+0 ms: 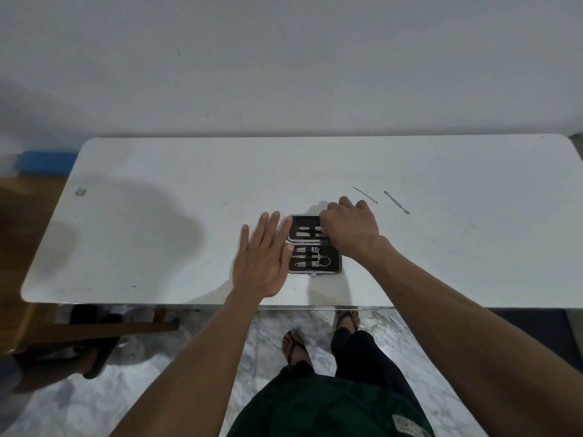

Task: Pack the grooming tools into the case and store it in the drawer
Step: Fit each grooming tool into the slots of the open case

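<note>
Case [315,244] lies open flat on the white table [157,234], near the front edge, roughly centre. Two halves, dark lining: far half and near half.

Near half holds clippers [303,264] and small scissors [321,260], strapped in side by side. Far half shows a pale tool [307,229] under a strap; the rest of that half is covered by the right hand.

Left hand [263,257]: flat, palm down, fingers spread wide, resting on the table just left of the case. Fingertips [287,219] touch the case's left edge at the far half; thumb meets the near half's edge. Holding nothing.

Right hand [348,230]: curled, knuckles up, over the right part of the far half. Fingers are bent down onto the lining. Cannot tell whether it grips a tool; the fingertips are hidden under the hand.

Two loose tools on the table, right of and beyond the case, apart from both hands: a thin pick [365,195] and a pusher [396,202], both lying diagonal, near each other but not touching.

Drawer not visible from this view.

Below the table edge: marble floor [189,357], feet in sandals [296,346].
</note>
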